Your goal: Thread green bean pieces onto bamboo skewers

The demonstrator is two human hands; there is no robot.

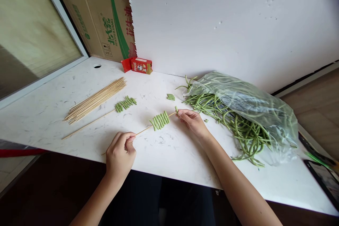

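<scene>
My left hand [121, 150] is closed around a thin wooden skewer [143, 131], which slants up to the right above the white table. Several short green bean pieces [160, 121] are threaded side by side along its upper part. At the skewer's tip, my right hand [191, 121] pinches one more green bean piece [176, 110]; whether the tip has pierced it I cannot tell. Behind my hands lies another skewer of green beans [125, 104], its bare end pointing left. A few cut bean pieces [171, 96] rest in a small group on the table.
A bundle of bare skewers [95, 100] lies on the left. To the right, long green beans [246, 130] spill from a clear plastic bag [280, 123]. An opened red box [141, 65] stands by the cardboard [97, 17] at the back. A phone [323, 180] sits at the right edge.
</scene>
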